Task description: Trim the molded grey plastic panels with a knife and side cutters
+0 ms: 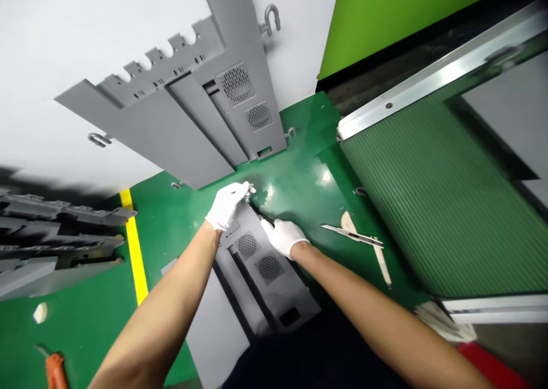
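A grey sheet-metal panel with two mesh vents and long slots lies tilted in front of my body. At its far corner is my left hand, in a white glove, with fingers closed together; what they pinch is too small to make out. My right hand, gloved too, is closed at the panel's right edge. A thin dark tool with a bit of red runs from its fingertips toward my left hand; its kind is unclear. A similar grey panel with hooks at its sides leans on the white wall ahead.
On the green floor at right lie a utility knife and a cream-coloured tool. A green ribbed conveyor belt with a metal rail borders the right. Several grey panels stand at left, beyond a yellow line. An orange-handled tool lies lower left.
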Tool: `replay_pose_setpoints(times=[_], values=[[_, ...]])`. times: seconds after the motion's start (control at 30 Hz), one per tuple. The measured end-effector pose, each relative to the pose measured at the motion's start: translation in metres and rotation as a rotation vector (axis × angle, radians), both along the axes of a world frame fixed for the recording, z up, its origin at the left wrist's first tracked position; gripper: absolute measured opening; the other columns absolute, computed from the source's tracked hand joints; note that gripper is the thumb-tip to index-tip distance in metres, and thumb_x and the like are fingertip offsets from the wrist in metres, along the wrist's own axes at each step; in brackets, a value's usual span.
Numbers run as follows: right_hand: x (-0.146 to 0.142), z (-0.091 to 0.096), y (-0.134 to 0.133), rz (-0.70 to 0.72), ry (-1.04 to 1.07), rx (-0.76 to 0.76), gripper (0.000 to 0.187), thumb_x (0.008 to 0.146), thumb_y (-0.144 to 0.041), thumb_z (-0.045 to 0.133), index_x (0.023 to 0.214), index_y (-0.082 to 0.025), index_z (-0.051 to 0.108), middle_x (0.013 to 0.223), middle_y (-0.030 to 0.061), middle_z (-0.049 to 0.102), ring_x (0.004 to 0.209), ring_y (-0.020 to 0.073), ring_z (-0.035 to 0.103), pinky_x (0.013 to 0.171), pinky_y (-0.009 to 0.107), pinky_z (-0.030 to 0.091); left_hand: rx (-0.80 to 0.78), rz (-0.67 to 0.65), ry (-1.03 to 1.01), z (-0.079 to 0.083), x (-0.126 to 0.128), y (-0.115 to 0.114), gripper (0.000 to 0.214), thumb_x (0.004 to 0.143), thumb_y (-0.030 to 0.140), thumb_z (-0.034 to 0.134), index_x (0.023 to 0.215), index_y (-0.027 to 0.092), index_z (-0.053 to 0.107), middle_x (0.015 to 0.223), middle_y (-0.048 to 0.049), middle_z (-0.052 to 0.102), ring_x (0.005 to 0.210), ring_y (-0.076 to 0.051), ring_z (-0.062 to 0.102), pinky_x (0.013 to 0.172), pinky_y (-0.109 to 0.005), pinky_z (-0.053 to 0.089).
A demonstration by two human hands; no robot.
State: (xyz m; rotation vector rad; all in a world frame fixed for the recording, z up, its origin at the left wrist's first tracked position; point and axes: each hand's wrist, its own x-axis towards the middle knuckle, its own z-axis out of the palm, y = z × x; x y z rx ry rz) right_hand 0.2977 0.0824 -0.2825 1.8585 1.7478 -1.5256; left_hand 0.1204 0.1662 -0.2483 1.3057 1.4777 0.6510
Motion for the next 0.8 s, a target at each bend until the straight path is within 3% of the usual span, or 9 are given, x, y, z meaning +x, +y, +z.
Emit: replay_pose_setpoints(times=[0.1, 0.2, 0.27, 0.37, 0.47, 0.57, 0.67, 0.73, 0.8], values=[[0.015, 0.007, -0.010, -0.079, -0.004, 0.006, 0.079, 0.097, -0.069, 0.016, 0.108, -0.012, 0.070, 0.111, 0.0234, 0.073, 0.109, 0.0340, 0.069, 0.091, 0.041, 0.049, 0.070, 0.144, 0.058, 0.019, 0.007, -0.013, 0.040, 0.091, 0.054, 0.057, 0.077, 0.018, 0.066, 0.079, -0.0035, 0.067, 0.071, -0.015, 0.059, 0.073, -0.029, 0.049], [0.047, 0.014, -0.044, -0.232, -0.020, -0.018, 0.079, 0.097, -0.070, 0.016, 0.104, -0.013, 0.070, 0.110, 0.0219, 0.074, 0.108, 0.0328, 0.069, 0.090, 0.039, 0.049, -0.085, 0.114, 0.134, 0.035, 0.033, -0.043, 0.042, 0.085, 0.058, 0.063, 0.066, 0.020, 0.060, 0.058, 0.0011, 0.057, 0.055, -0.014, 0.050, 0.058, -0.028, 0.043], [0.072, 0.017, -0.084, -0.344, -0.004, -0.036, 0.074, 0.098, -0.069, 0.019, 0.097, -0.015, 0.071, 0.107, 0.0198, 0.075, 0.107, 0.0313, 0.069, 0.090, 0.038, 0.047, -0.268, -0.056, 0.113, 0.037, 0.066, -0.072, 0.044, 0.081, 0.061, 0.066, 0.062, 0.021, 0.059, 0.050, 0.0023, 0.052, 0.049, -0.013, 0.045, 0.053, -0.029, 0.039], [0.105, 0.016, -0.158, -0.511, 0.013, -0.086, 0.068, 0.099, -0.066, 0.024, 0.090, -0.018, 0.071, 0.098, 0.0165, 0.077, 0.099, 0.0283, 0.072, 0.085, 0.035, 0.047, -0.479, -0.407, 0.013, 0.028, 0.135, -0.122, 0.042, 0.078, 0.061, 0.066, 0.063, 0.022, 0.060, 0.050, 0.0012, 0.055, 0.049, -0.014, 0.049, 0.052, -0.029, 0.039], [0.124, 0.012, -0.222, -0.651, -0.021, -0.191, 0.059, 0.099, -0.061, 0.031, 0.092, -0.018, 0.071, 0.095, 0.0148, 0.077, 0.092, 0.0269, 0.072, 0.078, 0.033, 0.046, -0.513, -0.716, 0.009, 0.017, 0.218, -0.175, 0.034, 0.078, 0.052, 0.066, 0.062, 0.022, 0.061, 0.057, -0.0022, 0.062, 0.054, -0.016, 0.056, 0.055, -0.030, 0.043], [0.135, 0.011, -0.257, -0.713, -0.033, -0.208, 0.047, 0.101, -0.046, 0.035, 0.092, -0.018, 0.072, 0.099, 0.0132, 0.077, 0.094, 0.0244, 0.072, 0.080, 0.032, 0.045, -0.436, -0.928, 0.087, 0.012, 0.289, -0.213, 0.028, 0.078, 0.048, 0.066, 0.067, 0.023, 0.067, 0.067, -0.0072, 0.069, 0.063, -0.021, 0.064, 0.061, -0.034, 0.046], [0.141, 0.013, -0.269, -0.790, -0.026, -0.221, 0.054, 0.101, -0.053, 0.031, 0.084, -0.019, 0.069, 0.087, 0.0111, 0.076, 0.084, 0.0233, 0.071, 0.074, 0.031, 0.044, -0.314, -0.910, 0.176, 0.010, 0.313, -0.205, 0.037, 0.082, 0.053, 0.063, 0.098, 0.021, 0.073, 0.091, -0.0147, 0.075, 0.087, -0.029, 0.071, 0.079, -0.039, 0.051], [0.144, 0.013, -0.271, -0.839, -0.006, -0.192, 0.063, 0.099, -0.065, 0.027, 0.080, -0.021, 0.067, 0.081, 0.0091, 0.074, 0.080, 0.0232, 0.070, 0.070, 0.031, 0.043, -0.177, -0.718, 0.293, 0.010, 0.288, -0.169, 0.045, 0.086, 0.055, 0.056, 0.112, 0.021, 0.069, 0.109, -0.0169, 0.074, 0.103, -0.031, 0.070, 0.092, -0.043, 0.050], [0.146, 0.015, -0.270, -0.835, 0.020, -0.132, 0.065, 0.097, -0.070, 0.026, 0.080, -0.022, 0.066, 0.082, 0.0083, 0.074, 0.082, 0.0237, 0.070, 0.072, 0.032, 0.043, 0.076, -0.363, 0.545, 0.009, 0.233, -0.120, 0.051, 0.086, 0.063, 0.053, 0.113, 0.021, 0.067, 0.124, -0.0177, 0.069, 0.120, -0.037, 0.062, 0.102, -0.051, 0.047]])
